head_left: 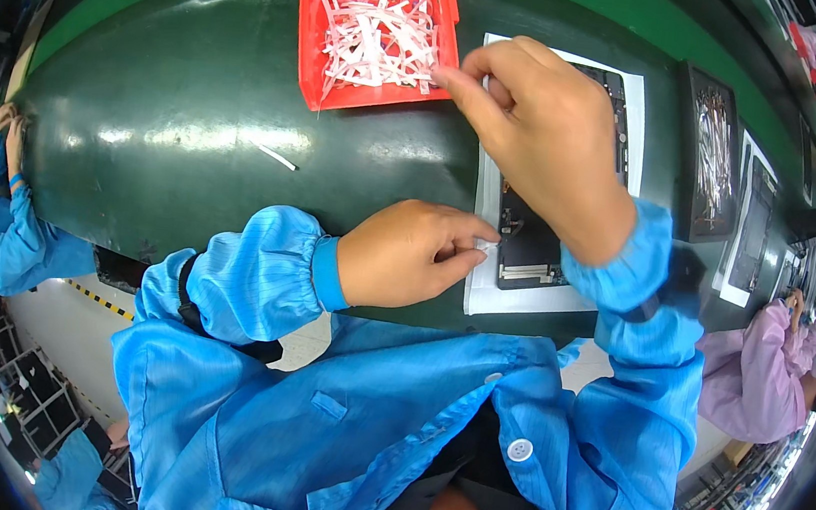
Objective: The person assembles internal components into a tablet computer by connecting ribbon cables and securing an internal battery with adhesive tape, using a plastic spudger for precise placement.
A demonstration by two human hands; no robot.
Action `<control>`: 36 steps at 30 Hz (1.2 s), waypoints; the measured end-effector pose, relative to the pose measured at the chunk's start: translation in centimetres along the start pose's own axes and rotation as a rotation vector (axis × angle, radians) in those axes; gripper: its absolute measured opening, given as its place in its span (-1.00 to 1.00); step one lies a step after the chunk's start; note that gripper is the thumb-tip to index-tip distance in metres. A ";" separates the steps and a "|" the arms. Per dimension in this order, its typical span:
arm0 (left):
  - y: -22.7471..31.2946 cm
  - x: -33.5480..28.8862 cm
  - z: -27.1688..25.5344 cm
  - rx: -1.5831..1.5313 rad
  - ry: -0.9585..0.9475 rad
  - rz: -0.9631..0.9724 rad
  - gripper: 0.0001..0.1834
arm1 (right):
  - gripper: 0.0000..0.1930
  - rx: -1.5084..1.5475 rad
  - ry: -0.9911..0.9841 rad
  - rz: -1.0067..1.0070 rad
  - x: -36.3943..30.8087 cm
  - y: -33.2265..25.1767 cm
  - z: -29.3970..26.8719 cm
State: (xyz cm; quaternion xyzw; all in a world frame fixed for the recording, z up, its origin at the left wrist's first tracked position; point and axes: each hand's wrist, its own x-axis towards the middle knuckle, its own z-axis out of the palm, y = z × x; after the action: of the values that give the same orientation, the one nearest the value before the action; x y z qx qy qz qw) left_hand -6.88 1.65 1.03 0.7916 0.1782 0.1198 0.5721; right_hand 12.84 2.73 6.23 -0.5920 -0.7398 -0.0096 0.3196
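Note:
My right hand [546,100] reaches over to the right rim of a red plastic bin [308,42], its thumb and forefinger pinched together. Whatever is between those fingertips is too small to make out. Inside the bin lies a heap of thin white and pinkish strips [377,45]. My left hand [413,256] is at the left edge of a flat black electronic device [531,239]. Its thumb and forefinger are closed around something small and pale that I cannot name. The device rests on a white sheet [523,303], partly covered by my right hand and forearm.
One white strip [276,156] lies alone on the dark green table [164,187]. To the right stand a black tray [711,154] of thin strips and another device [753,229] on white. Co-workers in blue [22,241] and pink [757,370] sit at either side.

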 end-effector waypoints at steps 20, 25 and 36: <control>-0.4 0.8 0.1 -0.669 0.140 -0.230 -0.72 | -0.73 0.192 -0.076 -0.094 -10.3 2.5 -3.2; 0.5 0.5 1.6 0.395 0.114 0.334 -0.68 | -0.84 0.284 0.033 0.201 -11.2 3.9 -2.2; 0.7 0.2 2.8 0.610 0.054 0.287 -0.29 | -0.85 0.237 -0.029 0.206 -11.0 4.6 -1.7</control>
State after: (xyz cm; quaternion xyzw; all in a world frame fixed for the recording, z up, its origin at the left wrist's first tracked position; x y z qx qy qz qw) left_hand -5.50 -0.87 0.79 0.9399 0.1077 0.1613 0.2810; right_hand 18.72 -6.14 0.64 -0.6231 -0.6756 0.1193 0.3756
